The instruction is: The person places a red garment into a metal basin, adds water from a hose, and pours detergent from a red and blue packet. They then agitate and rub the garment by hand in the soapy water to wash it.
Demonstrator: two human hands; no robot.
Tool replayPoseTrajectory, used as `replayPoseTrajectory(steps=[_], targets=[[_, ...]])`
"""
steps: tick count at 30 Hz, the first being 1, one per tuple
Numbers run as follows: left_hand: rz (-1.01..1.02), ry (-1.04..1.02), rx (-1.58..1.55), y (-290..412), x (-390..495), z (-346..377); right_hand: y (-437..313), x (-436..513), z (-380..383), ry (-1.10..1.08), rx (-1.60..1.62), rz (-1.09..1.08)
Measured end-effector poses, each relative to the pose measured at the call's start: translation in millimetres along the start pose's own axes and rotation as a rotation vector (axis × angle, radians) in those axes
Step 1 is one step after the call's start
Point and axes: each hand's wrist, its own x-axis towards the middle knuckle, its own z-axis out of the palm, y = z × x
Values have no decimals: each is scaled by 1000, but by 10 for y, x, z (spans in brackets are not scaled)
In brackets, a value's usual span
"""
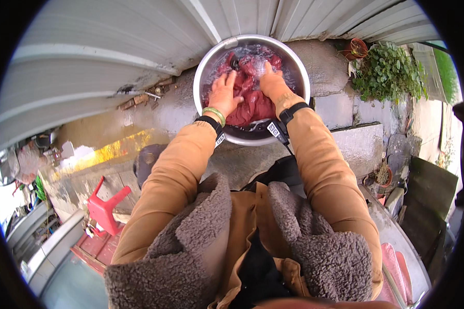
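A round stainless steel basin (251,141) holds water and wet red cloth (251,108). My left hand (223,94) lies over the cloth on the basin's left side, its fingers spread and nothing visibly gripped. At the right, my right hand (273,81) reaches into the basin with one finger extended; its other fingers are partly hidden in the water and behind the hand, so its hold is unclear. A small dark piece (234,61) shows among the cloth near the far side. A green bangle (215,114) circles my left wrist.
Corrugated metal panels (100,58) stand beyond and left of the basin. Leafy plants (388,73) and an orange-brown pot (356,49) are at the upper right. A red plastic stool (104,206) is at lower left. Pink cloth (392,270) lies on a ledge at lower right.
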Motion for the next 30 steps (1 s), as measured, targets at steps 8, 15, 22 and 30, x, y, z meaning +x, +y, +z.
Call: replayPoseTrajectory(steps=[8, 15, 22, 30], targets=[[-491, -119, -428, 162, -185, 128, 35, -238, 56, 429, 808, 319], [-202, -525, -1580, 27, 179, 77, -390, -852, -155, 400, 2171, 97], [14, -417, -1540, -19, 170, -480, -649, -1103, -400, 308, 2079, 108], [322, -2, -722, -166, 255, -310, -458, -717, -21, 449, 872, 500]])
